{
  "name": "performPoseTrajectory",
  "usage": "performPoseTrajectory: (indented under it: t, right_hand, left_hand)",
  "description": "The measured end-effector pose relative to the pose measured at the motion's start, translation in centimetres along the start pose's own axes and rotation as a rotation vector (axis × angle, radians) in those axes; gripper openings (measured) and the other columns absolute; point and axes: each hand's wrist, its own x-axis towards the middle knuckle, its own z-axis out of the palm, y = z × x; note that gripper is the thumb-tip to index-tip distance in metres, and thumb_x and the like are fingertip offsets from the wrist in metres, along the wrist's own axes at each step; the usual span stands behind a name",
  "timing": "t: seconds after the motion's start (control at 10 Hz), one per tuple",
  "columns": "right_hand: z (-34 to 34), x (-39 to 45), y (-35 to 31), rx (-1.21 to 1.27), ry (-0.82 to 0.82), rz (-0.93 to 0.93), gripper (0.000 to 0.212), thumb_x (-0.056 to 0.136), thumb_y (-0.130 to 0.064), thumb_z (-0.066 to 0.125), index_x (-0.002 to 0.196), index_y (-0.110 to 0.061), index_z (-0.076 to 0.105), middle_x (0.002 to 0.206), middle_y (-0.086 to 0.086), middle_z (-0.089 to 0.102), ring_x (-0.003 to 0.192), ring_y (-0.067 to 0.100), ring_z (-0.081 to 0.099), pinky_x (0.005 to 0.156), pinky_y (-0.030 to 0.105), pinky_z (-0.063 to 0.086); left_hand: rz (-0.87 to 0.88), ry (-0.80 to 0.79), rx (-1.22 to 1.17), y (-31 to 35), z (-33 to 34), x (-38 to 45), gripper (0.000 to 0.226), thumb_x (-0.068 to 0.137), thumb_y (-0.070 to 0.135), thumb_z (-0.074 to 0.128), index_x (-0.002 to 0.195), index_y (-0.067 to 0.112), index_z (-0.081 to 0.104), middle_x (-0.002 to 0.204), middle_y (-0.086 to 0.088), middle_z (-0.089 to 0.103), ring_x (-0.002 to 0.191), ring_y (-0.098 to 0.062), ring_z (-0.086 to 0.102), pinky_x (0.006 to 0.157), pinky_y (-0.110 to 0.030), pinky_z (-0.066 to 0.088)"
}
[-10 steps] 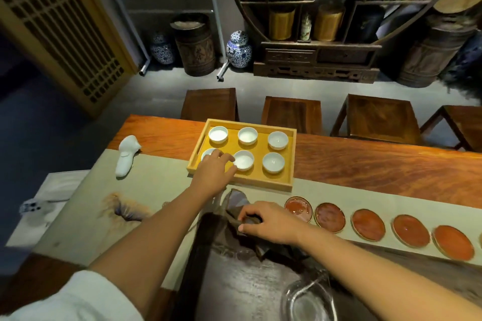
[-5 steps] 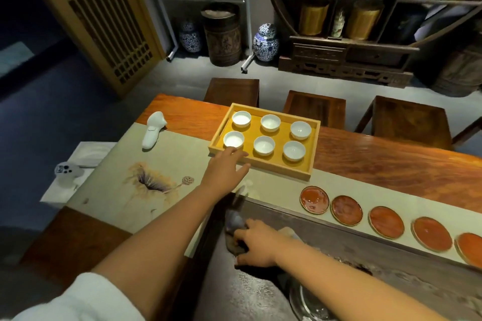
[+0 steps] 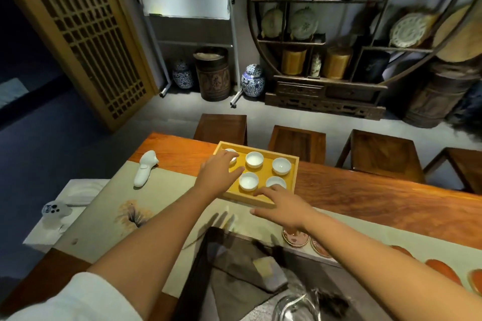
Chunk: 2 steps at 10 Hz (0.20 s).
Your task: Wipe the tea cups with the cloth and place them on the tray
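Observation:
A yellow wooden tray [image 3: 294, 164] sits on the long table and holds several white tea cups [image 3: 254, 159]. My left hand [image 3: 218, 173] hovers over the tray's left side with fingers spread, covering the near-left cup and part of the far-left cup. My right hand [image 3: 281, 206] lies flat and open over the tray's near edge, fingertips beside the near-right cup [image 3: 276, 182]. The dark cloth [image 3: 263, 272] lies crumpled on the dark tea board [image 3: 208, 247] below my arms. Neither hand holds anything.
Round reddish coasters [image 3: 294, 238] run in a row along the beige table runner [image 3: 167, 190] to the right. A white ceramic piece [image 3: 144, 168] lies at the far left. A glass pitcher [image 3: 294, 306] stands at the bottom. Wooden stools [image 3: 297, 142] line the table's far side.
My right hand has let go of the cloth and moved up to the tray's near edge. My left hand has moved forward over the tray's left cups. The view has tilted upward.

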Motion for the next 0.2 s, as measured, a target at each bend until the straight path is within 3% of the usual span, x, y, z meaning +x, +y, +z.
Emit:
performPoseTrajectory:
  t: [0.2]
  right_hand:
    - [-11.6,-1.6,0.8,-0.013,0.195,0.050,0.066,0.083,-0.054,0.055,0.139,-0.025,0.038,0.147,0.006,0.039,0.134,0.024,0.036,0.110,0.038,0.031]
  left_hand:
    - [0.094,0.047,0.078,6.2,-5.8,4.2,0.058,0.084,0.053,0.055,0.134,0.027,0.044,0.139,-0.001,0.047,0.126,-0.027,0.043,0.099,-0.043,0.033]
